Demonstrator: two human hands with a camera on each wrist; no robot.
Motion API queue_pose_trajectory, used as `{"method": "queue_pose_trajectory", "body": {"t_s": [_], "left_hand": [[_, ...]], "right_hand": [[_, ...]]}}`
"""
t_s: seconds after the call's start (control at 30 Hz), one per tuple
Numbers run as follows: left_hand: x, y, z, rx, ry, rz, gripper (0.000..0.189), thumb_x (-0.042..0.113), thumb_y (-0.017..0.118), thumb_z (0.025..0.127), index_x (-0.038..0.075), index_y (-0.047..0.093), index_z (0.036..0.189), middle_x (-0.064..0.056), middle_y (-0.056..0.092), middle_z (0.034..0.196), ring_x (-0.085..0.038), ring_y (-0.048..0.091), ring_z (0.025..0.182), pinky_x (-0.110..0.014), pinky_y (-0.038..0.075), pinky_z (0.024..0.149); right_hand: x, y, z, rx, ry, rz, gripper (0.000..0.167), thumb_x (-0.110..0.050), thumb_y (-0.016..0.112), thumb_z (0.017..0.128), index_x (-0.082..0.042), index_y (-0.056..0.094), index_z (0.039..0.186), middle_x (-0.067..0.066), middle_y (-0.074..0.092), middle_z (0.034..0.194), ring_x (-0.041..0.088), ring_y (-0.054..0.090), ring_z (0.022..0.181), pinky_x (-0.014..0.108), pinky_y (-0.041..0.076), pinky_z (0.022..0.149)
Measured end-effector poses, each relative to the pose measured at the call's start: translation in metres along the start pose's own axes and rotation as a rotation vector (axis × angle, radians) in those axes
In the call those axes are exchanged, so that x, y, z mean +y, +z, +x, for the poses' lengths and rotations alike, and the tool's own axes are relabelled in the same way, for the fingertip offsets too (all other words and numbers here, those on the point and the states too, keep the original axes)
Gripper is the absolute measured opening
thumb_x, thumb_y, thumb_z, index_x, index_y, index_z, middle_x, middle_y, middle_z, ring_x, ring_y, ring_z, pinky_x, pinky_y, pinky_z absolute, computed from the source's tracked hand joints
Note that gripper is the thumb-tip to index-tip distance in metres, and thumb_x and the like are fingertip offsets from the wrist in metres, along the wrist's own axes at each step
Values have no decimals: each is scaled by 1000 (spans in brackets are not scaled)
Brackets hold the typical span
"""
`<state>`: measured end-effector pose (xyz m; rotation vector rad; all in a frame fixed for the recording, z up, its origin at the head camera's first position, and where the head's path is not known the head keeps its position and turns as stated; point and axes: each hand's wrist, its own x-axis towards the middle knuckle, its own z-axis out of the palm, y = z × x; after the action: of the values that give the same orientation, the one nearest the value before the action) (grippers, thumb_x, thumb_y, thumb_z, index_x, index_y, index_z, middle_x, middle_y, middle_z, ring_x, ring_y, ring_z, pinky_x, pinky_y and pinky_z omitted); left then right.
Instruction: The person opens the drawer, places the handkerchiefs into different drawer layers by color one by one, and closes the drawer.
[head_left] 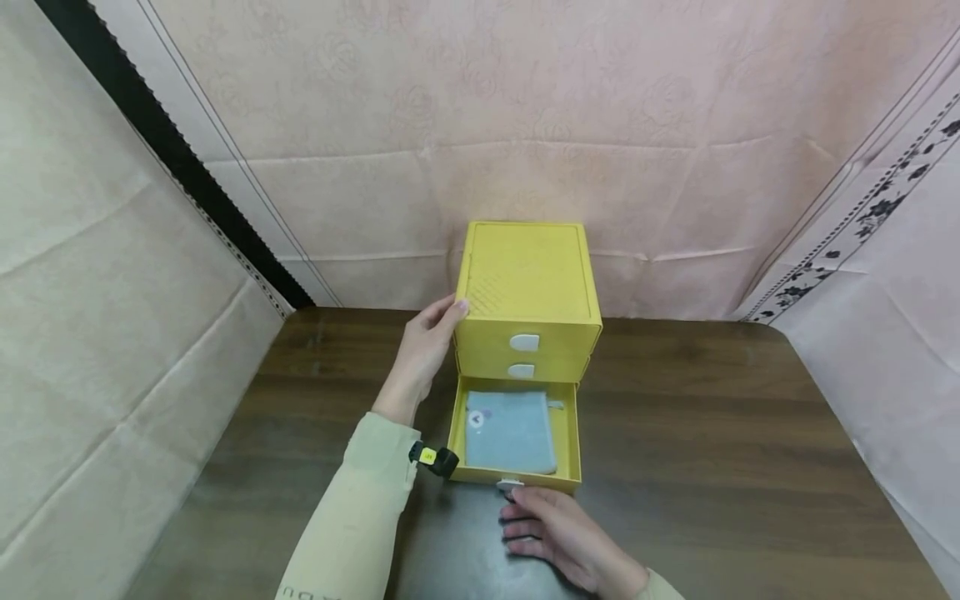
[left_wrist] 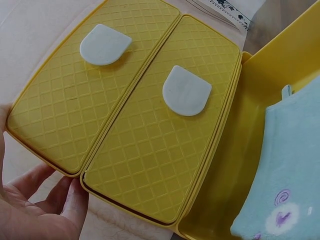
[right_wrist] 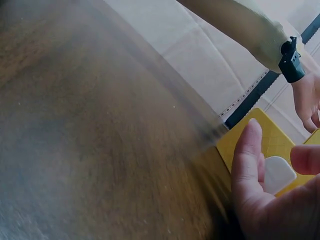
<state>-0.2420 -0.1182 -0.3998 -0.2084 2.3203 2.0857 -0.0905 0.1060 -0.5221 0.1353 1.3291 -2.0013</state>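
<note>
A yellow three-drawer storage box (head_left: 528,275) stands on the table with its bottom drawer (head_left: 570,433) pulled out. In that drawer lies a folded light-blue towel (head_left: 510,433), with a small loop and a purple-and-white motif. My left hand (head_left: 426,354) rests against the box's left side near the front top corner; its fingertips touch the side wall in the left wrist view. By the bottom drawer's white handle (head_left: 510,484) is my right hand (head_left: 551,533). Thumb and forefinger (right_wrist: 248,150) stand apart around that handle (right_wrist: 279,175) in the right wrist view.
Two closed drawers with white handles (head_left: 524,342) sit above the pulled-out one. The dark wooden table (head_left: 675,433) spreads on both sides. Pale cloth (head_left: 525,100) hangs behind the box and at the sides. A black camera (head_left: 435,458) is strapped to the left wrist.
</note>
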Motion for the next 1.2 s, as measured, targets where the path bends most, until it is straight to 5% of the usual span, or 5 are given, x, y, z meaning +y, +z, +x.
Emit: {"method": "queue_pose_trajectory", "body": {"t_s": [0.63, 1.2], "left_hand": [[-2, 2, 1, 12, -8, 0, 64, 70, 63, 78, 35, 58, 131, 9, 54, 131, -14, 50, 120, -40, 39, 104], [-1, 1, 1, 11, 3, -12, 62, 68, 63, 80, 33, 59, 131, 7, 53, 133, -14, 48, 123, -42, 37, 105]], "right_hand": [[-29, -14, 32, 34, -14, 12, 60, -39, 57, 97, 11, 44, 127, 9, 61, 96, 19, 60, 84, 36, 54, 81], [-68, -27, 84, 122, -56, 28, 41, -31, 50, 101, 3, 47, 122, 9, 59, 97, 20, 59, 86, 35, 53, 81]]}}
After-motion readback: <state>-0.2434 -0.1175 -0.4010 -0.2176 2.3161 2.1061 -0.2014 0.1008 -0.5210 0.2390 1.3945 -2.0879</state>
